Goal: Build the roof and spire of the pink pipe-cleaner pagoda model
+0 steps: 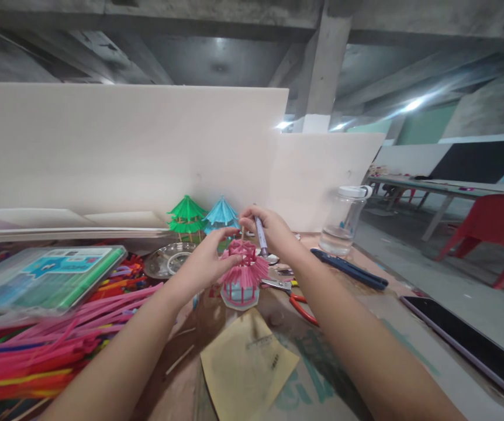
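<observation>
A small pink paper pavilion model (243, 275) on a pale blue base stands on the worktable. My left hand (206, 260) is closed in a pinch on the top of its pink roof. My right hand (267, 229) hovers just above and behind the model, gripping a thin blue-grey pen-like tool (261, 237) that points down beside the roof, and it seems to pinch a thin stick too. Behind stand a green paper pavilion (186, 216) and a blue paper pavilion (221, 213).
A heap of coloured straws (50, 345) and a clear plastic box (45, 278) lie at the left. A metal dish (168, 260), red-handled scissors (298, 298), dark pliers (348, 269), a clear jar (344, 219), yellow paper (247, 362) and a phone (471, 345) surround the model. White boards (124, 146) wall the back.
</observation>
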Tool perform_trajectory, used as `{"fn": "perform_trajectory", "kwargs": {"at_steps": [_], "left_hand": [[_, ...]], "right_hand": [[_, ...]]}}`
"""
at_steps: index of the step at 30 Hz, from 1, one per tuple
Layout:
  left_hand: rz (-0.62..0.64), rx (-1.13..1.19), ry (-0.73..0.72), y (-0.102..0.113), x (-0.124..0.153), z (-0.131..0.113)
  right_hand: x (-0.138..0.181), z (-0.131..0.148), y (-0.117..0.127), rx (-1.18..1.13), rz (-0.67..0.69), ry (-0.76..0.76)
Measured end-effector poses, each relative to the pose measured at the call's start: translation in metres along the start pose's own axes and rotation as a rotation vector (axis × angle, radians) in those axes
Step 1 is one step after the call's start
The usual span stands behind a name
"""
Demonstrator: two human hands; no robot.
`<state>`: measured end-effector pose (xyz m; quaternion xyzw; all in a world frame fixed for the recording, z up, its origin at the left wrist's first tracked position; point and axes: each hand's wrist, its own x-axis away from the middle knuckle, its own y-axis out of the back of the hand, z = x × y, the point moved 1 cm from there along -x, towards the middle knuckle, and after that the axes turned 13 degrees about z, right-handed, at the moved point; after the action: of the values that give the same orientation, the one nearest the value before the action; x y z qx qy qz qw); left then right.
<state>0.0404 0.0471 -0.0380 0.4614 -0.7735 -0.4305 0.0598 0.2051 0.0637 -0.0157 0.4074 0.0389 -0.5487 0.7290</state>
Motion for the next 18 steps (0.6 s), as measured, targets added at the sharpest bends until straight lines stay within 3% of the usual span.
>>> {"fn": "perform_trajectory", "kwargs": {"at_steps": [18], "left_hand": [[-0.001, -0.212, -0.064, 0.014, 0.003, -0.005]], "right_hand": [[0.0, -0.001, -0.001, -0.005, -0.004, 0.007]]}}
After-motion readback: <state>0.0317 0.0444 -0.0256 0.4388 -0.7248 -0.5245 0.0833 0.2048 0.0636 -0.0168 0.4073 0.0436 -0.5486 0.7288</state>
